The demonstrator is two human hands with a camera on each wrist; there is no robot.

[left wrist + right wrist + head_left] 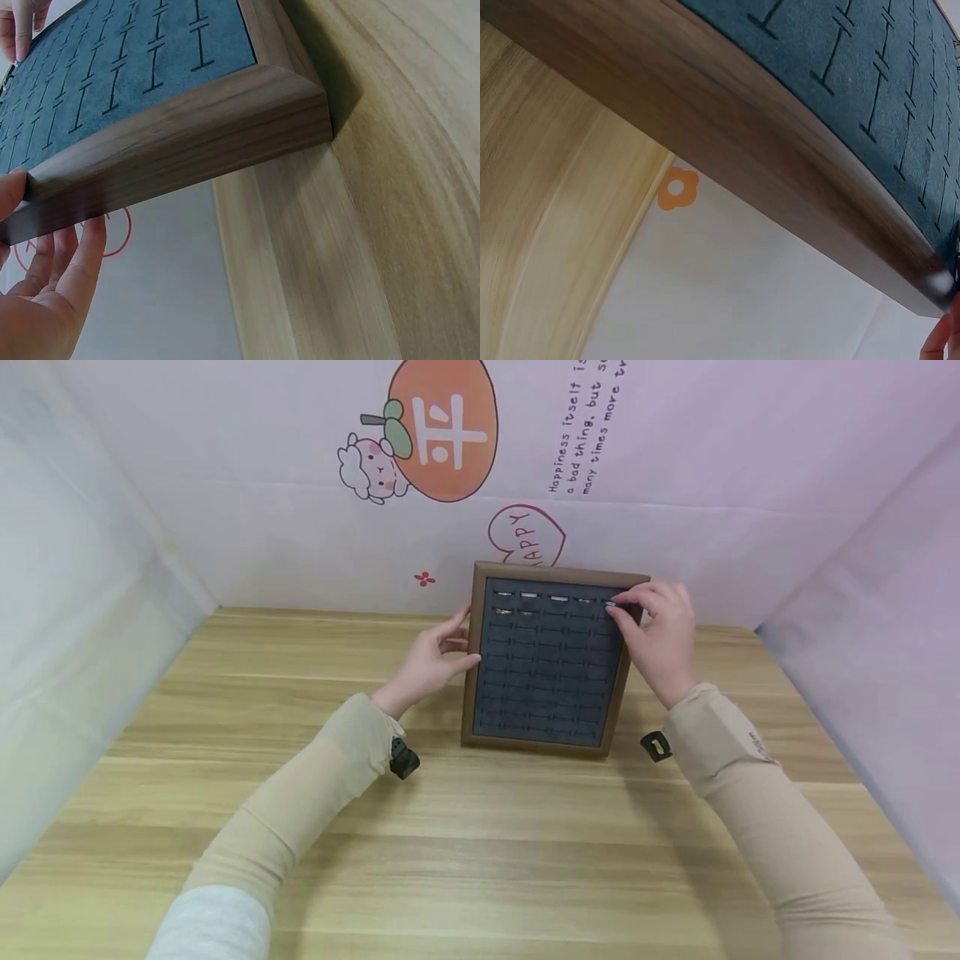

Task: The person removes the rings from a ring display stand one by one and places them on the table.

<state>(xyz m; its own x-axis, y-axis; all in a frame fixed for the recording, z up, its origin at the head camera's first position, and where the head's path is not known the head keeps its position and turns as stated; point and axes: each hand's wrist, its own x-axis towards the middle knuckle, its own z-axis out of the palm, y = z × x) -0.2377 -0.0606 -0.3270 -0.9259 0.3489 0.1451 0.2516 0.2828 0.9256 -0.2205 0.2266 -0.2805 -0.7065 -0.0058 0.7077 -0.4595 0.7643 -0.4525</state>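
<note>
A ring display tray (pixel 547 744) with a brown wooden rim and dark slotted padding leans upright on the table. My left hand (pixel 427 664) holds its left edge, thumb at the front rim and fingers behind, as the left wrist view also shows. At the upper right corner, my right hand (pixel 663 639) pinches a small shiny ring (pixel 610 604) against the last slot of the top row. Other rings (pixel 558 599) sit along that row, and two gold-toned ones (pixel 503 611) are at the left of the second row. Fingertips partly cover the pinched ring.
A wood-grain table (pixel 450 860) lies beneath the tray. Behind stands a white cloth backdrop (pixel 262 543) with printed cartoons and lettering. Pale cloth walls (pixel 67 568) rise at both sides. Small black devices (pixel 403 758) are at both wrists.
</note>
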